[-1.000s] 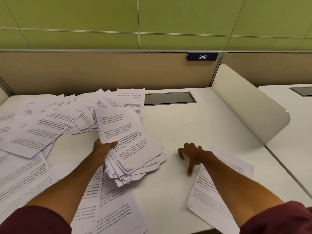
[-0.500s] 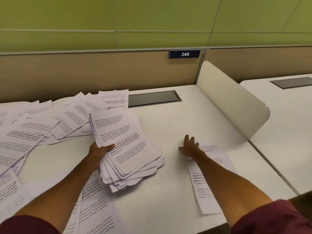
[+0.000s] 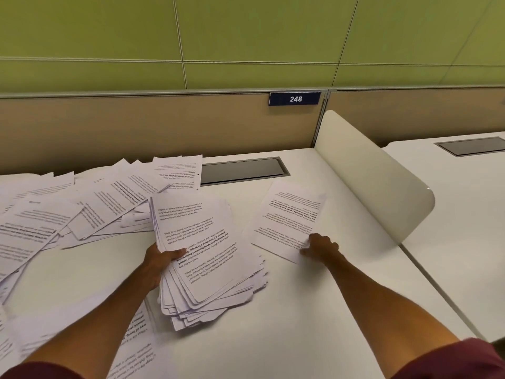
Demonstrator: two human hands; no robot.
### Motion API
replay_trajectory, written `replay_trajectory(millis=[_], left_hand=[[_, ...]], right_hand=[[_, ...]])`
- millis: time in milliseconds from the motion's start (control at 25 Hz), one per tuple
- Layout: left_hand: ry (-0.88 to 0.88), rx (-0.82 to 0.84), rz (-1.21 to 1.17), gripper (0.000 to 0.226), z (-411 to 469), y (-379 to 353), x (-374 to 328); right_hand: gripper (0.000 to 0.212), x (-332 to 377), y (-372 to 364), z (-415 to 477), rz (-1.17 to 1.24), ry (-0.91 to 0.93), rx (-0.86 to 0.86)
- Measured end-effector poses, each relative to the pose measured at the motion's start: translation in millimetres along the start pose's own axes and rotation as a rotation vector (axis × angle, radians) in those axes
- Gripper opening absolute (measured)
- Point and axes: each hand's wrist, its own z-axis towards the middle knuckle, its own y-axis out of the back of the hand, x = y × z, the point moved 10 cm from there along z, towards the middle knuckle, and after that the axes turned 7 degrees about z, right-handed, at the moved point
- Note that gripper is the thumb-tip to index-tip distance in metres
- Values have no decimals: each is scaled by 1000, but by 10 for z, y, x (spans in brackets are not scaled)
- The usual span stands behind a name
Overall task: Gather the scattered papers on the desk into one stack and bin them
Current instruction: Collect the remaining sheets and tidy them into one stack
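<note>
Head view: left hand (image 3: 158,259) fingers grip stack (image 3: 207,258); right hand (image 3: 321,246) fingers pinch loose sheet (image 3: 287,217).

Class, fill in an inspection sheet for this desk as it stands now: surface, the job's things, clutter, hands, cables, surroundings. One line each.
Surface: white desk, bare on its near right part.
Job's things: thick uneven stack; single sheet to its right; loose papers spread over the left; more sheets at the near left edge.
Clutter: nothing seen besides paper.
Hands: left hand grips the stack, thumb on top; right hand pinches the single sheet's near corner.
Cables: nothing seen; grey cable hatch closed.
Surroundings: tan back panel with sign 248, white curved divider, green wall, neighbouring desk to the right. No bin in view.
</note>
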Motion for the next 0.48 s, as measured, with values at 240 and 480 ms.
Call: replay_trajectory(millis=[240, 480], left_hand=[[3, 22, 36, 56, 14, -86, -33], [22, 38, 62, 56, 55, -91, 23]], right_hand=[[96, 44, 90, 19, 182, -219, -163], [79, 170, 36, 200, 285, -233, -104]])
